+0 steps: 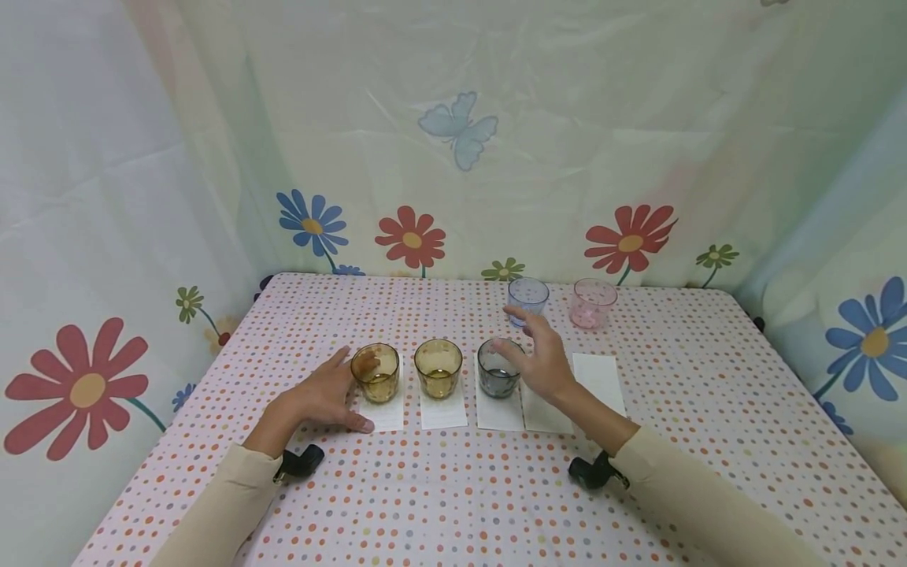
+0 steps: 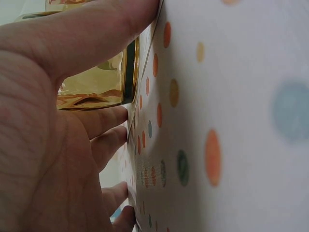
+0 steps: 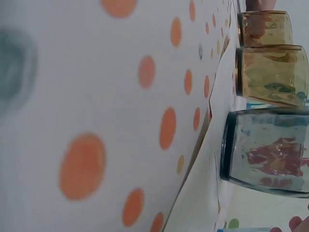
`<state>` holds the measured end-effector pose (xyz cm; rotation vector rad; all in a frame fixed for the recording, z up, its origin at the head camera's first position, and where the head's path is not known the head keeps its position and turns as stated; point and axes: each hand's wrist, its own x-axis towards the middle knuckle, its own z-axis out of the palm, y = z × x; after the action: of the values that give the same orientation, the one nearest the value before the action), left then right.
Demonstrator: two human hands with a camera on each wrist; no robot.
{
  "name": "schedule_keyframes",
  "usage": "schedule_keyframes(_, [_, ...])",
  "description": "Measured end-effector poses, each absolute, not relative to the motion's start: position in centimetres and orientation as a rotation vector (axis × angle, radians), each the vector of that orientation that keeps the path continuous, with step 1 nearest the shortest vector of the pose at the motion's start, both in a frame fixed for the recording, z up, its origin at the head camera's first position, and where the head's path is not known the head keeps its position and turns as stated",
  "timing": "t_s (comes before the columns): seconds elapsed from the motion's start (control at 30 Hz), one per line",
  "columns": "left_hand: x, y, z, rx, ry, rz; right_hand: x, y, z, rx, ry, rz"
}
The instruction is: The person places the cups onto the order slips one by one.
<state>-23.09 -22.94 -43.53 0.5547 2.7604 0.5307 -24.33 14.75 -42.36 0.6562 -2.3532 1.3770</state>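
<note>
My left hand [image 1: 319, 399] rests on the table at the left, thumb and fingers spread beside an amber glass [image 1: 379, 386]. In the left wrist view that glass [image 2: 91, 87] stands between thumb and fingers, not gripped; whether the hand touches it I cannot tell. A second amber glass [image 1: 438, 382] stands to its right, then a grey glass [image 1: 498, 384]. My right hand [image 1: 547, 362] hovers by the grey glass, its fingers spread and holding nothing. Only fingertips [image 3: 295, 224] show in the right wrist view, apart from the grey glass [image 3: 265, 152].
Behind the right hand stand a light blue glass [image 1: 528, 293] and a pink glass [image 1: 594, 305]. White paper slips [image 1: 599, 376] lie in a row, several under the glasses. A dotted cloth [image 1: 418, 488] covers the table; a flowered curtain [image 1: 538, 181] hangs around it.
</note>
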Motion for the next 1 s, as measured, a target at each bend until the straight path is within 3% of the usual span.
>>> schedule_keyframes(1.0, [-23.0,-23.0,-43.4,0.564,2.748,0.556,-27.5,17.0,-42.2,0.363,-2.283,1.31])
